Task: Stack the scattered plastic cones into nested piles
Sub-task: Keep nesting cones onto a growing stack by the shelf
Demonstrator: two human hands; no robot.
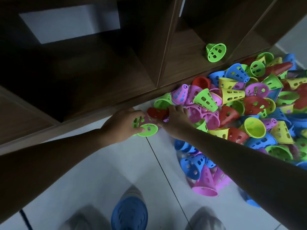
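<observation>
Left hand (121,126): fingers curled round a green cone (147,127) lying on its side, wide mouth facing 5 o'clock. A pink piece shows inside or just behind it; cannot tell whether nested.

Right hand (174,119): at 3 o'clock of the left hand, nearly touching it. Fingers bent down onto a red cone (157,112) that lies between the two hands, at 12 o'clock of the green cone. Fingertips rest on the red cone's wide end; a full grip cannot be made out, since the hand hides the contact.

Both forearms reach in from the bottom corners of the head view.

Heap (249,110): from 1 to 4 o'clock of the hands, a loose pile of perforated cones, green, pink, yellow, blue, red, tipped every way, on the pale tiled floor (116,163). At 5 o'clock, under the right forearm, blue and pink cones lie on their sides.

Shelf unit (116,63): dark wood, open compartments, running along 9 to 1 o'clock just beyond the hands. One stray green cone (216,52) lies on its side in the right-hand compartment, at 1 o'clock, well apart from the heap.

At 6 o'clock, between the person's two feet, a blue stack (129,214) stands on the floor, blurred.
</observation>
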